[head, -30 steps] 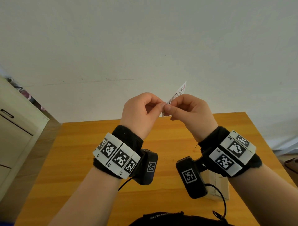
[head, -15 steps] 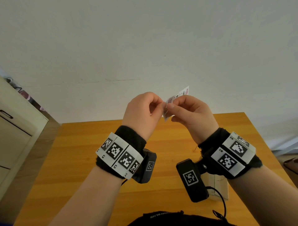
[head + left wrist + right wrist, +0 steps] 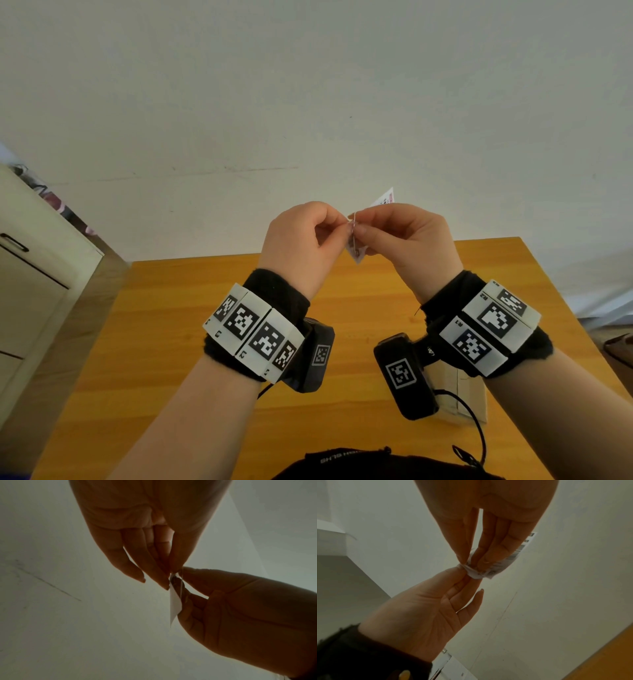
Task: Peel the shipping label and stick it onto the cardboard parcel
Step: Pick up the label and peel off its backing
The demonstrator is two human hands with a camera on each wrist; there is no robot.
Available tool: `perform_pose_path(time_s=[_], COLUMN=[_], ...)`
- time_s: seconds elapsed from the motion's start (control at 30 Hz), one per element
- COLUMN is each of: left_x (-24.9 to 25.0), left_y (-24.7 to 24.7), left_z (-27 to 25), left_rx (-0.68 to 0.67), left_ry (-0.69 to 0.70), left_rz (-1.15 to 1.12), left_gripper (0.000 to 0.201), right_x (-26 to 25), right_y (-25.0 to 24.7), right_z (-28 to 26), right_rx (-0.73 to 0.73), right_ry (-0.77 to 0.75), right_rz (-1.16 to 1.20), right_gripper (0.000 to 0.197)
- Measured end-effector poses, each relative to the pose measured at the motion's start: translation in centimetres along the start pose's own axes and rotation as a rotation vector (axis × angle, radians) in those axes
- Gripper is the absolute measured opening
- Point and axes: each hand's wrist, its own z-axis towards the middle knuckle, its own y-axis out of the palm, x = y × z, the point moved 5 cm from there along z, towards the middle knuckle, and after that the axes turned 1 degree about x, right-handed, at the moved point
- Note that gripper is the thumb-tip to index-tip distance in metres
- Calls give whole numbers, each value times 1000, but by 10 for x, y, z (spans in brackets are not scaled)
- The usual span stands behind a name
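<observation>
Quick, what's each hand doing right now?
Left hand: fingertips pinch a corner of the shipping label.
Right hand: thumb and fingers pinch the same label, holding it up above the table.

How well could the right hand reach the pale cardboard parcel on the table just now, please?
Probably not at once: the right hand is raised above the orange wooden table, pinching the white printed shipping label together with the left hand. The cardboard parcel lies unobstructed below its wrist.
</observation>
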Motion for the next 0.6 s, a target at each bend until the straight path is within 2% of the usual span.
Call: perform_pose_path(time_s=[0.37, 0.5, 0.6], left_x=[-3, -4, -5], left_y=[3, 4, 4], left_z=[-3, -3, -4], left_rx=[-19, -19, -23], left_ry=[-30, -26, -21], left_rz=[-43, -48, -43], left_gripper=[9, 9, 9], right_x=[3, 4, 9], right_y=[-1, 0, 1], right_z=[-2, -1, 1], right_rx=[59, 57, 50], right_ry=[23, 72, 162], right_rz=[13, 64, 133], right_gripper=[3, 10, 15])
